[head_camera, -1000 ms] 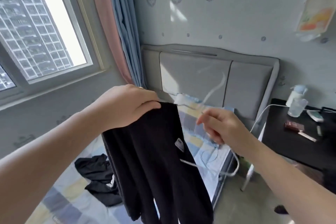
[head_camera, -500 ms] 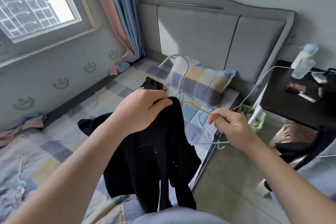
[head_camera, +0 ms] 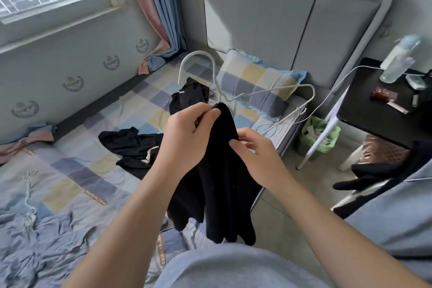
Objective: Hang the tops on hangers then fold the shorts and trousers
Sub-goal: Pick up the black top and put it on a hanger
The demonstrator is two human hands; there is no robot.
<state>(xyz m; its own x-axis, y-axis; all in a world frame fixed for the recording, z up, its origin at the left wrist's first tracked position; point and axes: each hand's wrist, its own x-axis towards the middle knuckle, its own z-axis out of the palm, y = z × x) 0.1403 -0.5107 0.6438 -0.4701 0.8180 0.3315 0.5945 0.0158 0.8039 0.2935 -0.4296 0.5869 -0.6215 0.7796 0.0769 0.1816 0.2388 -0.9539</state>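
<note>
A black top (head_camera: pixel 217 184) hangs in front of me over the bed's edge. My left hand (head_camera: pixel 187 135) grips its upper edge, where the neck of a white wire hanger (head_camera: pixel 268 92) sticks out; the hook curves up to the left and one arm reaches right. My right hand (head_camera: pixel 254 154) pinches the top's right side just below that arm. Two more black garments lie on the bed: one crumpled in the middle (head_camera: pixel 131 145), one near the pillow (head_camera: pixel 189 96).
The bed has a checked blue and yellow sheet (head_camera: pixel 70 170) and a pillow (head_camera: pixel 257 82) against the grey headboard. A black side table (head_camera: pixel 374 112) with a bottle and small items stands right, a green bin (head_camera: pixel 320 133) below it. Dark clothing (head_camera: pixel 374 175) lies at the right.
The view has tilted down toward the bed. My right hand has moved in from the hanger's arm to the top's right side; my left hand keeps its grip at the top edge.
</note>
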